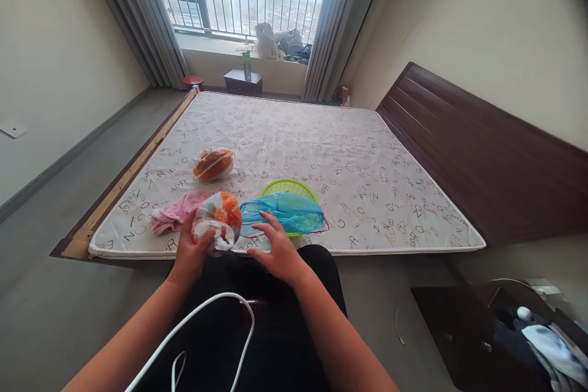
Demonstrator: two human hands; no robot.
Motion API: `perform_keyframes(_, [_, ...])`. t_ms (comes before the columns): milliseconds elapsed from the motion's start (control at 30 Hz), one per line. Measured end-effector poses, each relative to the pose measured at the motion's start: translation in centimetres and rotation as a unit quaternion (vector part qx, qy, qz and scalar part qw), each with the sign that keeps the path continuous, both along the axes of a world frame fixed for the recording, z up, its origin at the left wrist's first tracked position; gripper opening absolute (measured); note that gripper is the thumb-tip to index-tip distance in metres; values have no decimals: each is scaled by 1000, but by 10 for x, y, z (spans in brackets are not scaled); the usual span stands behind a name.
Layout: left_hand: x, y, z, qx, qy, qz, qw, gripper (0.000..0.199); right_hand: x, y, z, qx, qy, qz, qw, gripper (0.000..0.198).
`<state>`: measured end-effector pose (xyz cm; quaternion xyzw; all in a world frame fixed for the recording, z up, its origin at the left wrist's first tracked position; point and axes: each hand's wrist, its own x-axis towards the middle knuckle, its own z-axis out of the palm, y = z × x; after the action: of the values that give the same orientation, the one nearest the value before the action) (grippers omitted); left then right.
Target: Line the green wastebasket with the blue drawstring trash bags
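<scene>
My left hand is closed around a clear plastic bag with orange and white contents I cannot make out exactly. To its right, my right hand holds nothing, its fingers apart in front of a blue plastic bag with a red edge. That bag lies over a green basket and hides most of it. A crumpled pink cloth lies on the mattress behind my left hand. Farther back sits another clear-wrapped bundle, orange inside.
A dark wooden headboard rises at the right. At lower right a dark bedside cabinet carries cloth and small items. A white cable loops across my lap. Beyond the bed, a small dark cabinet holds a green bottle.
</scene>
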<state>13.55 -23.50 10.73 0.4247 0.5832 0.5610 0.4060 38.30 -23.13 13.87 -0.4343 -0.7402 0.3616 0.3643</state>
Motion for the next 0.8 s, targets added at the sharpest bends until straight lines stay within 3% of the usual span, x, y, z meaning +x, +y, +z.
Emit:
perform_keyframes(67, [-33,22,-16,-28,45,77,996,98,26,13,-12,35,-84,-47,995,21])
perform_keyframes(200, [-66,62,-46,-74,194,71,976,103,72,38,-35,-16,-289,-109,951,28])
perform_keyframes(267, [-55,73,-54,-23,273,46,961,102,87,43,-43,-33,-364,-118,923,42])
perform_keyframes(367, [-7,72,-51,111,339,-36,934,81,102,45,-51,-38,-415,-96,904,48])
perform_keyframes(433, [36,64,-45,173,355,-149,906,63,107,45,-52,-30,-415,-72,906,39])
perform_keyframes(500, [73,57,-42,202,369,-302,855,54,110,44,-50,-13,-389,-57,919,31])
perform_keyframes(567, [96,53,-45,202,379,-366,826,49,112,40,-45,5,-348,-58,935,25])
perform_keyframes(667, [96,54,-55,179,401,-366,820,42,118,29,-40,6,-308,-47,950,17])
perform_keyframes(800, [71,50,-62,172,407,-397,804,29,132,16,-55,-104,-321,-19,941,13])
